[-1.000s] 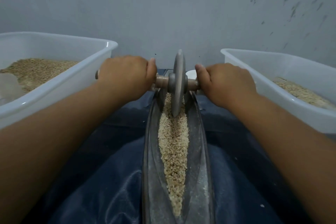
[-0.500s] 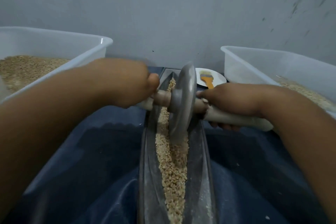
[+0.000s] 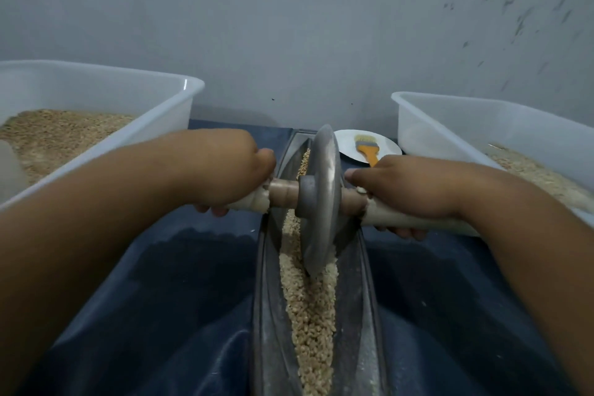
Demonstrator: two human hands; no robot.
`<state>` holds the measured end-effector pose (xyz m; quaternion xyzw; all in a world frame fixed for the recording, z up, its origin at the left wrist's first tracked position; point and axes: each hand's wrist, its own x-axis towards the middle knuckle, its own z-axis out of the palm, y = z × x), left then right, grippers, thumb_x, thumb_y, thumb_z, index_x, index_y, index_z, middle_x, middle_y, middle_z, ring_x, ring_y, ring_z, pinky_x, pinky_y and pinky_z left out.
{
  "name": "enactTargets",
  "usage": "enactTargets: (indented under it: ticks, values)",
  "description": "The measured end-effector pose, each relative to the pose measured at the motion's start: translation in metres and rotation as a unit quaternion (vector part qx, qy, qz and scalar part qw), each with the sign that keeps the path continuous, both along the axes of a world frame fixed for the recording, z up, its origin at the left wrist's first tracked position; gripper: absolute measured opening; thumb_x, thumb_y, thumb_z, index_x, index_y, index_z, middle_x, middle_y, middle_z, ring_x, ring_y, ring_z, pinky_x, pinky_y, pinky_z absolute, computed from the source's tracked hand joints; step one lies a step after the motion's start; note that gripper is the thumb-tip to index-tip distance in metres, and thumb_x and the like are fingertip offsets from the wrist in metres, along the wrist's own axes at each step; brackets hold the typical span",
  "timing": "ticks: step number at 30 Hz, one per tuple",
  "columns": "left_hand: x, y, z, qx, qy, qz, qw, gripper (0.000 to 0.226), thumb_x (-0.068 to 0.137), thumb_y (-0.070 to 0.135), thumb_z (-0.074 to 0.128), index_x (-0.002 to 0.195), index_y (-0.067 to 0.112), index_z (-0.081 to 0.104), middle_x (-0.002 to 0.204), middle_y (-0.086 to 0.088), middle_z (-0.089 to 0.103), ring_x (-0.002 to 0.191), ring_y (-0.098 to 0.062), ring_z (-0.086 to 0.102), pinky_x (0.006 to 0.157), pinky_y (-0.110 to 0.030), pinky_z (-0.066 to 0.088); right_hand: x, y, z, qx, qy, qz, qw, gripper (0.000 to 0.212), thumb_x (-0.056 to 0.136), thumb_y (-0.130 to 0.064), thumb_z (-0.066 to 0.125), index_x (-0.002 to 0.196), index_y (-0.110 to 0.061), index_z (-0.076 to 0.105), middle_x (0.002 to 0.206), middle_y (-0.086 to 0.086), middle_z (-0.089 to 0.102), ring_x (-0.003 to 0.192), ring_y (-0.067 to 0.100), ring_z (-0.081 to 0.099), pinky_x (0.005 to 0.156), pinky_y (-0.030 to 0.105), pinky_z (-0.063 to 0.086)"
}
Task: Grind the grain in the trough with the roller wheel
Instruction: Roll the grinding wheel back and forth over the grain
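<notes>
- Both hands, left hand (image 3: 221,170) and right hand (image 3: 414,193), curl tightly around the axle handles of the roller wheel (image 3: 321,196).
- Wheel stands mid-trough (image 3: 266,299) on grain (image 3: 308,305).
- Most kernels look whole; grinding seems far from done.

Grey roller wheel (image 3: 321,199) stands upright in grain (image 3: 310,309) along metal trough (image 3: 361,299).

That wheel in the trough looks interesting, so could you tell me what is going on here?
A person is grinding grain in a narrow metal trough. The left hand and right hand each grip one end of the axle, with the wheel standing on the grain between them. A tub of grain sits on each side, and a brush lies on a plate behind.
</notes>
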<state>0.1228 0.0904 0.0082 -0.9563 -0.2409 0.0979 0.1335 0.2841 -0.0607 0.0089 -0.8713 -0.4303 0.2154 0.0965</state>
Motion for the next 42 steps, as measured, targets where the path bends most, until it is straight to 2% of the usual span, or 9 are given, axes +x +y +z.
enactTargets:
  ticks: [3, 7, 9, 14, 20, 25, 27, 37, 42]
  values:
    - [0.001, 0.004, -0.006, 0.167, -0.049, -0.029, 0.984, 0.027, 0.092, 0.026, 0.050, 0.094, 0.018, 0.025, 0.078, 0.000, 0.035, 0.067, -0.017, 0.042, 0.059, -0.032, 0.039, 0.003, 0.003, -0.006, 0.089, -0.096, -0.003, 0.991, 0.060, 0.097, -0.049, 0.024, 0.066, -0.011, 0.058, 0.049, 0.006, 0.064, 0.045, 0.022, 0.061, 0.065, 0.034, 0.051]
    - [0.000, 0.004, -0.029, 0.255, -0.151, -0.053, 0.954, 0.038, 0.096, 0.026, 0.022, 0.131, 0.013, 0.023, 0.094, -0.006, 0.049, 0.079, -0.027, 0.054, 0.055, -0.033, 0.035, 0.004, 0.006, -0.019, 0.210, -0.339, -0.005, 0.917, 0.060, 0.097, -0.052, 0.016, 0.057, -0.022, 0.050, 0.056, -0.004, 0.047, 0.056, 0.018, 0.043, 0.052, 0.031, 0.027]
    - [-0.004, 0.001, -0.030, 0.208, -0.217, -0.022, 0.954, 0.053, 0.090, 0.030, 0.004, 0.122, 0.014, 0.043, 0.083, -0.003, 0.049, 0.076, -0.028, 0.055, 0.054, -0.034, 0.035, -0.002, 0.006, -0.022, 0.239, -0.395, -0.007, 0.887, 0.057, 0.098, -0.051, 0.016, 0.058, -0.025, 0.048, 0.052, -0.008, 0.036, 0.053, 0.018, 0.033, 0.051, 0.032, 0.021]
    - [-0.010, -0.006, -0.034, 0.234, -0.206, -0.040, 0.949, 0.014, 0.097, 0.026, 0.034, 0.107, 0.017, 0.038, 0.080, 0.000, 0.047, 0.070, -0.022, 0.050, 0.052, -0.033, 0.038, -0.013, 0.001, -0.022, 0.205, -0.394, -0.014, 0.896, 0.056, 0.094, -0.050, 0.011, 0.063, -0.026, 0.050, 0.055, -0.007, 0.035, 0.060, 0.021, 0.037, 0.055, 0.033, 0.023]
    - [-0.046, -0.026, -0.039, 0.125, -0.204, -0.079, 0.968, 0.023, 0.097, 0.031, 0.031, 0.114, 0.017, 0.024, 0.080, 0.004, 0.041, 0.069, -0.017, 0.047, 0.058, -0.032, 0.043, -0.048, -0.034, -0.016, 0.175, -0.386, 0.029, 0.905, 0.059, 0.088, -0.055, 0.004, 0.055, -0.025, 0.043, 0.053, -0.005, 0.044, 0.052, 0.012, 0.044, 0.049, 0.030, 0.027]
    - [-0.074, -0.059, -0.034, 0.015, -0.376, -0.003, 0.926, 0.053, 0.089, 0.055, 0.015, 0.051, 0.022, 0.033, 0.043, -0.001, 0.030, 0.041, -0.009, 0.026, 0.043, -0.026, 0.029, -0.071, -0.072, -0.002, 0.148, -0.341, 0.052, 0.927, 0.071, 0.080, -0.065, -0.005, 0.058, -0.024, 0.048, 0.054, -0.002, 0.051, 0.053, 0.008, 0.050, 0.053, 0.026, 0.037]
    - [-0.082, -0.065, -0.029, 0.034, -0.383, -0.042, 0.922, 0.048, 0.088, 0.050, 0.024, 0.046, 0.028, 0.028, 0.037, 0.001, 0.027, 0.034, -0.008, 0.026, 0.034, -0.024, 0.029, -0.077, -0.082, 0.000, 0.137, -0.332, 0.051, 0.932, 0.076, 0.075, -0.067, -0.009, 0.062, -0.027, 0.054, 0.055, -0.004, 0.054, 0.053, 0.006, 0.051, 0.054, 0.024, 0.041]
    - [-0.042, -0.033, -0.025, 0.197, -0.291, -0.147, 0.925, 0.037, 0.067, 0.019, 0.079, 0.068, 0.020, 0.042, 0.047, -0.001, 0.038, 0.033, -0.021, 0.039, 0.033, -0.023, 0.034, -0.038, -0.043, -0.028, 0.185, -0.318, -0.005, 0.930, 0.063, 0.087, -0.059, 0.006, 0.052, -0.023, 0.044, 0.053, -0.003, 0.048, 0.056, 0.017, 0.050, 0.055, 0.033, 0.038]
    - [0.006, 0.008, -0.025, 0.320, -0.211, -0.067, 0.921, 0.039, 0.092, 0.026, 0.043, 0.128, 0.013, 0.037, 0.100, -0.009, 0.058, 0.080, -0.032, 0.059, 0.046, -0.029, 0.028, 0.006, 0.012, -0.029, 0.260, -0.348, -0.061, 0.899, 0.056, 0.096, -0.046, 0.022, 0.054, -0.018, 0.047, 0.055, -0.003, 0.044, 0.050, 0.016, 0.038, 0.050, 0.029, 0.022]
